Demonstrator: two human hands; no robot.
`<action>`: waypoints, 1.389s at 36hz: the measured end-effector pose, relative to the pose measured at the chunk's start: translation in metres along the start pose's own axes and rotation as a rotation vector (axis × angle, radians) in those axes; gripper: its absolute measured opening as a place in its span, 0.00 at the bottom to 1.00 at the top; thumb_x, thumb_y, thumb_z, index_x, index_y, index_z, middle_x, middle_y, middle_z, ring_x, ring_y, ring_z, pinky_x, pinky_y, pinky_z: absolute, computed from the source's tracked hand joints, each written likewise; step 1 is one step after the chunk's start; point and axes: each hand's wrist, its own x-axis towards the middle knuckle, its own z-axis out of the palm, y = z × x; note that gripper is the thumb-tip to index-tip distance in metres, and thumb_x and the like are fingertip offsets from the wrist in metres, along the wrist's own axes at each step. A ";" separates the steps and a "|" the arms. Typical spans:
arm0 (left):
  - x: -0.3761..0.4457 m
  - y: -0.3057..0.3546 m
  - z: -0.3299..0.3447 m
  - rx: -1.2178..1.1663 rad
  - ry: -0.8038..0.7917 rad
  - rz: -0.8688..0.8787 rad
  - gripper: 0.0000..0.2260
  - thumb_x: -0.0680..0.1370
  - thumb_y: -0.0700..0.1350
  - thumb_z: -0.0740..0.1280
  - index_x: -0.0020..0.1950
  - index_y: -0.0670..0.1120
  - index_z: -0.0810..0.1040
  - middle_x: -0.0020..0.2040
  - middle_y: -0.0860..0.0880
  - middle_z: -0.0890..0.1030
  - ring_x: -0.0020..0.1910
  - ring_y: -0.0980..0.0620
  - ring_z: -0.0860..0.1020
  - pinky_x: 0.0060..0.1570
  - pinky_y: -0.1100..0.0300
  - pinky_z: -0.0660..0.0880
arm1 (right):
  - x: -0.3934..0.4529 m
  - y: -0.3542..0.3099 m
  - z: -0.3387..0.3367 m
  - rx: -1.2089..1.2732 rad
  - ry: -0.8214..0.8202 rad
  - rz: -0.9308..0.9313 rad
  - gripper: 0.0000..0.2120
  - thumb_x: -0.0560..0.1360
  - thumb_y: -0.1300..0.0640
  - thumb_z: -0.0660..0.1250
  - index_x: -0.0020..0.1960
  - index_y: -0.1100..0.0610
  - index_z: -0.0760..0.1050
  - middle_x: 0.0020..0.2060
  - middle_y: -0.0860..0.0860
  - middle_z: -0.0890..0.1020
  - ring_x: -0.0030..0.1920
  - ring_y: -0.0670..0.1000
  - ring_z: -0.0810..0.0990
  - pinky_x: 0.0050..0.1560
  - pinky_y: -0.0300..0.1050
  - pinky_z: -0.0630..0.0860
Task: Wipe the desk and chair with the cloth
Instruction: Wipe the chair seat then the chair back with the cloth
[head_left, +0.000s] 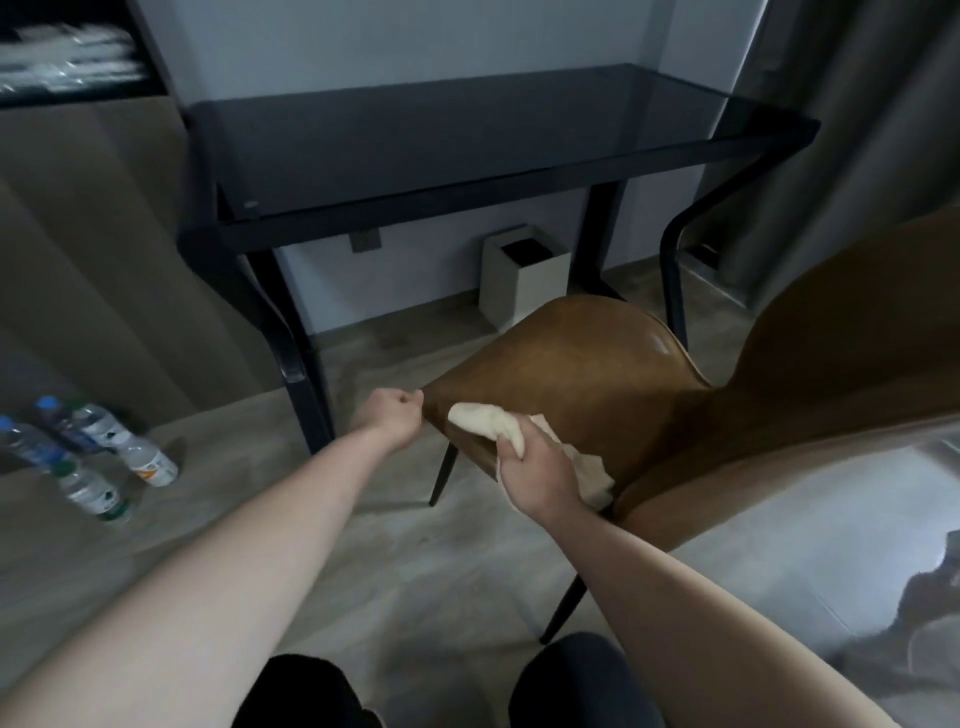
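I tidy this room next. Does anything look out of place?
Yes: several water bottles lie scattered on the floor left of the desk, most on their sides. Nothing else stands out.

Desk (467, 140): black, smoked-glass top. Chair (597, 374): tan-brown, black legs. Cloth (493, 423): cream-white. Bin (524, 275): white, dark inside. Bottles (93, 447): clear, blue and green caps. Floor (415, 561): grey-beige. Curtain (857, 130): grey.
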 end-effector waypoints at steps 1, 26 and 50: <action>-0.004 0.002 -0.009 0.005 0.025 0.027 0.16 0.85 0.55 0.60 0.63 0.48 0.81 0.60 0.47 0.81 0.52 0.49 0.76 0.54 0.58 0.69 | -0.001 -0.008 -0.005 0.050 0.004 0.010 0.19 0.83 0.47 0.58 0.73 0.47 0.69 0.66 0.51 0.78 0.67 0.56 0.74 0.69 0.52 0.68; -0.258 0.110 0.014 0.281 -0.178 0.740 0.35 0.77 0.55 0.72 0.81 0.51 0.63 0.79 0.50 0.67 0.76 0.48 0.66 0.74 0.53 0.64 | -0.146 -0.102 -0.266 0.714 0.507 -0.246 0.17 0.82 0.46 0.59 0.70 0.44 0.71 0.58 0.42 0.80 0.59 0.45 0.78 0.64 0.48 0.73; -0.232 0.129 0.000 0.452 0.221 0.681 0.17 0.83 0.54 0.66 0.71 0.56 0.74 0.59 0.51 0.84 0.56 0.47 0.83 0.52 0.54 0.79 | -0.215 -0.108 -0.343 0.483 0.887 -0.538 0.17 0.82 0.52 0.60 0.70 0.44 0.71 0.56 0.40 0.80 0.54 0.35 0.76 0.49 0.21 0.68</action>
